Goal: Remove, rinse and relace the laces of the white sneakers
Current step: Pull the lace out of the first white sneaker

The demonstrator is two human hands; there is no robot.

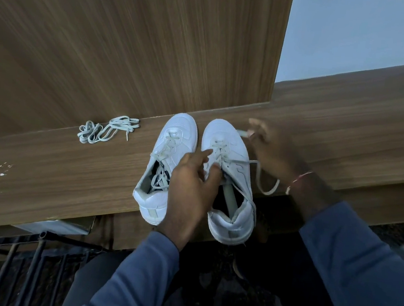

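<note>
Fingertips of the right hand (271,150), blurred, appeared to pinch the end of the lace (265,185) beside the toe of the right-hand sneaker (234,144); the left hand (190,176) lay loosely spread on its lacing, gripping nothing; the lace was best drawn slowly, with the shoe pressed onto the ledge (44,160); both sneakers stood upright, long axes parallel, toes pointing away from the person, heels at the near edge.

Wooden ledge (44,160): two white sneakers (167,164), loose lace bundle (108,129).
</note>
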